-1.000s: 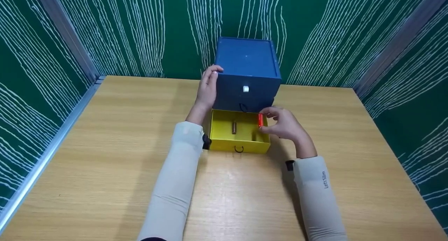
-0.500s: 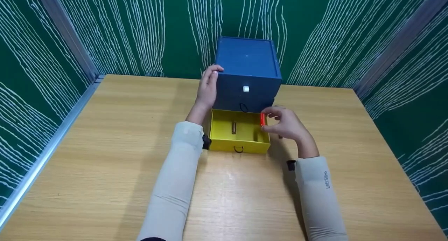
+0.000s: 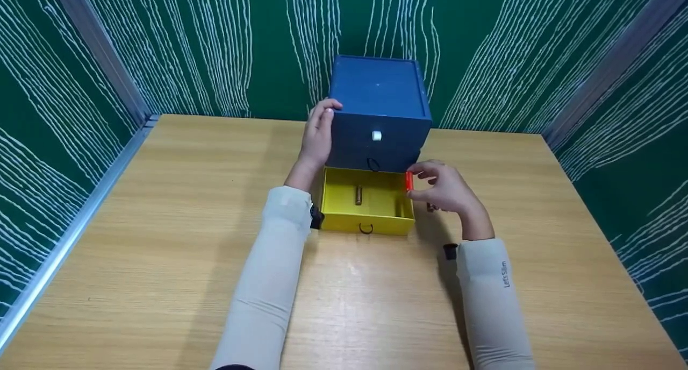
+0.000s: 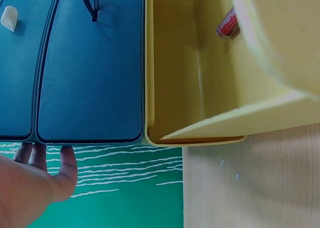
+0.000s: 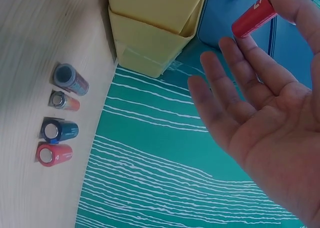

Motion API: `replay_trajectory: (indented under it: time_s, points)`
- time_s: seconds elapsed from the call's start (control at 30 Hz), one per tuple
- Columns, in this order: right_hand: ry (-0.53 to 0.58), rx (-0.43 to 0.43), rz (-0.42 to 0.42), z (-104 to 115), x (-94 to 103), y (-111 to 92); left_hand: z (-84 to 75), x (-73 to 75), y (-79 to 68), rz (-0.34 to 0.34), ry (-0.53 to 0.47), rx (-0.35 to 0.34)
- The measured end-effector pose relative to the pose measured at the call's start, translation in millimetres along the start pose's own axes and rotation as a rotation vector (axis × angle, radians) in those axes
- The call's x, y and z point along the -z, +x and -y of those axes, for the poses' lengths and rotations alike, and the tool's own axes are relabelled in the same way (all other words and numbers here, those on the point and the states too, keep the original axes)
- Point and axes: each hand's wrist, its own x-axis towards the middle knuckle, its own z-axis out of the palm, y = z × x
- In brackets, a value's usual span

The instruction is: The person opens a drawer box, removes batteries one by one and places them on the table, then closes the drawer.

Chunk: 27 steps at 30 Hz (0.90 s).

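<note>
My right hand [image 3: 443, 187] pinches a red battery [image 3: 409, 181] between thumb and fingertip over the right rim of a yellow drawer [image 3: 384, 225]. Up close in the right wrist view, that red battery [image 5: 254, 16] sits between the thumb and one finger, the other fingers spread. My left hand [image 3: 318, 136] rests along the left side of a blue drawer cabinet [image 3: 379, 87], fingertips on its top edge. Inside the pulled-out drawer lies another battery [image 3: 359, 195], brownish in the head view; a red battery [image 4: 229, 23] shows there in the left wrist view, partly hidden by the drawer front.
Several batteries stand on the table to the drawer's right, among them a grey one [image 5: 71, 78], a blue one [image 5: 59, 130] and a red one [image 5: 54, 154]. A white knob [image 3: 377, 136] marks the upper drawer. Green walls with white lines [image 3: 473, 47] surround the wooden table [image 3: 177, 225].
My right hand has shifted slightly right with the red battery, from above the drawer's inside to its right rim. Batteries behind the hand have come into view. My left hand stays put.
</note>
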Motion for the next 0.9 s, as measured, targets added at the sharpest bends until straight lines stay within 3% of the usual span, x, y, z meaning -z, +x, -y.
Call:
replay_trajectory:
  time_s: [0.67, 0.9]
  points:
    - [-0.035, -0.001, 0.004, -16.5, 3.3, 3.9, -2.7, 0.0, -1.0, -0.001, 0.004, 0.003]
    - [-0.044, -0.044, 0.016, -20.2, 0.9, 5.8, -1.0, 0.2, -0.9, 0.000, 0.001, -0.004]
